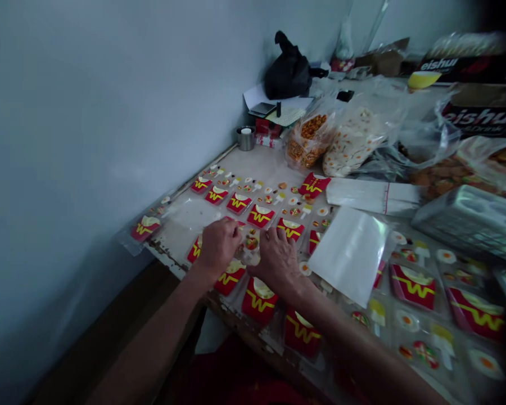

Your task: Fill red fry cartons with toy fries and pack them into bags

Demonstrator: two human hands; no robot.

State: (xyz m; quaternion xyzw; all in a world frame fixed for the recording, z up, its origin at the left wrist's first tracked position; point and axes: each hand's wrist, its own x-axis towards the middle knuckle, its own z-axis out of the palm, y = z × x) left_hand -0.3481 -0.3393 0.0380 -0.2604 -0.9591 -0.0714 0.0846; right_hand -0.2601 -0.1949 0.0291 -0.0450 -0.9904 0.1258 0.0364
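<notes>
My left hand (220,246) is closed in a pinch over the front part of the table, at the edge of a clear packet. What lies between its fingertips is hidden. To its right my right hand (279,263) bends its fingers down over the same packet, thumb towards the left hand; its fingertips hold something I cannot make out. Small toy-like food pieces (252,243) show between both hands. Around them lie rows of clear packets with red fries-box shapes bearing a yellow W, such as one red box (260,301) just below the right hand.
A stack of white sheets (349,253) covers some packets on the right. Behind stand a bag of orange-brown pieces (310,140), a bag of white pieces (354,143), a metal cup (246,138) and a black bag (290,73). A plastic basket (472,222) stands at right.
</notes>
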